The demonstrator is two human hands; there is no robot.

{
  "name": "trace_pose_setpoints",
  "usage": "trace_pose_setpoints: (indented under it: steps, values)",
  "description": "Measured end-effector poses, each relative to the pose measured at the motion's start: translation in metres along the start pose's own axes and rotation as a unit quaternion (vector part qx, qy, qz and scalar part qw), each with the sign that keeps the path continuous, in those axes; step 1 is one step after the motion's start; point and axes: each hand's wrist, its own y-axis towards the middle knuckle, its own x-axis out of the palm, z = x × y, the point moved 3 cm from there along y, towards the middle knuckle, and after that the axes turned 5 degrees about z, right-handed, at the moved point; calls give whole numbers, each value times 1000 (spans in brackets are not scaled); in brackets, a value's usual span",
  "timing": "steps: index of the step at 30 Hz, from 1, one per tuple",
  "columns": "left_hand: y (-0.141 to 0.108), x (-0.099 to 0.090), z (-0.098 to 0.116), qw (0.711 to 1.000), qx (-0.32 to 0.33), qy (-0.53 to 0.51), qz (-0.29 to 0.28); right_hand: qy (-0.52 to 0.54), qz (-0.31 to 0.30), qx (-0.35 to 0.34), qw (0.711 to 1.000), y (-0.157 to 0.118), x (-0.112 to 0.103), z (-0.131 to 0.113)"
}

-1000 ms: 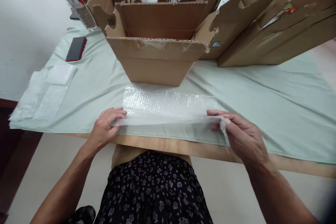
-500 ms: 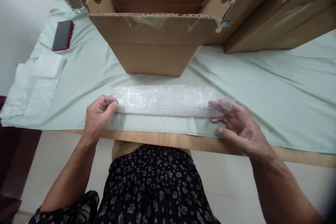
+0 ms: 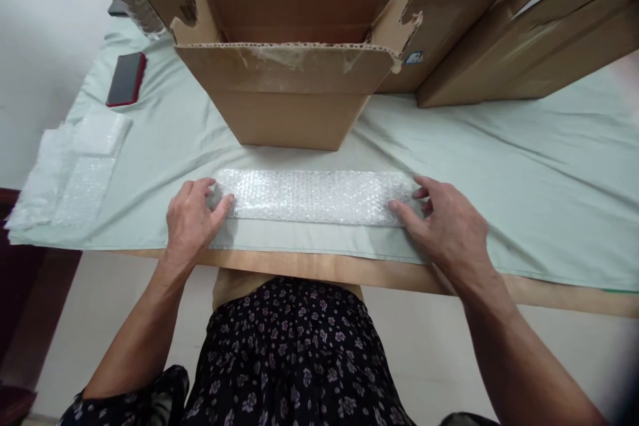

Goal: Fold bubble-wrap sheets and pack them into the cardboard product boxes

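A long, flat strip of clear bubble wrap (image 3: 309,196) lies across the cloth near the table's front edge. My left hand (image 3: 194,216) is at its left end, thumb on the top face and fingers around the end. At the opposite end my right hand (image 3: 442,219) holds the strip likewise, its thumb pressing on the wrap and its fingers curled at the edge. Behind the strip stands an open cardboard box (image 3: 294,116) with its front flap raised. Whether anything lies inside the folded wrap I cannot tell.
More bubble wrap pieces (image 3: 87,170) lie at the left, with a red-edged phone (image 3: 126,80) behind them. A clear plastic bottle (image 3: 137,10) stands at the back left. Another cardboard box (image 3: 489,66) is at the back right. A pale green cloth (image 3: 524,193) covers the table.
My right hand has turned and moved in, its thumb now on top of the wrap. The right end of the wrap has folded in, shortening the strip. My left thumb has shifted slightly right.
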Motion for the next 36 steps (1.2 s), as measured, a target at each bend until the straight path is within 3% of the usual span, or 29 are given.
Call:
trace_pose_setpoints:
  steps: [5, 10, 15, 18, 20, 25, 31, 36]
  values:
    - [2, 3, -1, 999, -11, -2, -51, -19, -35, -25, 999, 23, 6, -9]
    - [-2, 2, -2, 997, -18, -65, -36, 114, -48, -29, 992, 25, 6, -23]
    - [15, -12, -17, 998, -17, -45, 30, 291, -109, 25, 950, -13, -9, -43]
    - [40, -17, -17, 997, 37, -32, 67, 323, -194, 21, 926, -50, -8, -65]
    - [56, -15, -13, 996, 66, -27, 62, 324, -230, -6, 918, -75, -3, -78]
    - [78, 6, 2, 993, 115, -23, -2, 304, -155, -115, 933, -126, 6, -87]
    - [79, 25, 25, 980, 194, -26, -17, 325, -110, -248, 906, -165, 5, -98]
    - [80, 32, 44, 970, 243, -24, -18, 320, -89, -257, 908, -181, 11, -105]
